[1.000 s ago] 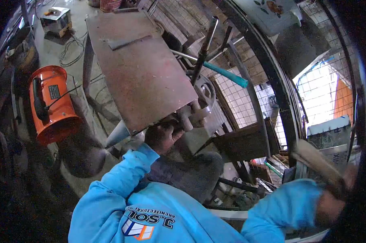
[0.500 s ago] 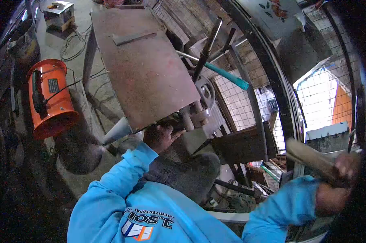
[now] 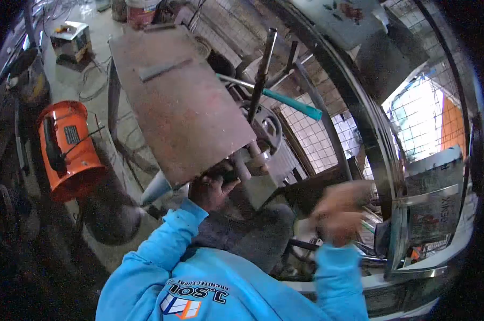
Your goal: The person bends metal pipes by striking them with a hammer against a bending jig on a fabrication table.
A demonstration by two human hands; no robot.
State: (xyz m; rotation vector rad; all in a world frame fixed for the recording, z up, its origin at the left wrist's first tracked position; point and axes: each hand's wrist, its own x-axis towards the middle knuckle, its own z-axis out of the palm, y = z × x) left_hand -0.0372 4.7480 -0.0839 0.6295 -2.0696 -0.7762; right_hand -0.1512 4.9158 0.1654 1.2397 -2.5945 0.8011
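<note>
in front of the person, a worn reddish tabletop (image 3: 183,112) carries a flat strip (image 3: 164,70). at its near edge is the left hand (image 3: 212,191), thumb held apart, its grip hidden. off to the right, the right hand (image 3: 339,214) is blurred; i cannot tell its grip. an orange cylinder (image 3: 73,142) sits left of the tabletop.

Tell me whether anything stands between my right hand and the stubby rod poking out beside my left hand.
Nothing visible does. The left hand lies mostly on the far side of the stubby rod from the right hand. The dark panel seems to sit behind the gap, though one view leaves depth unsure.
</note>
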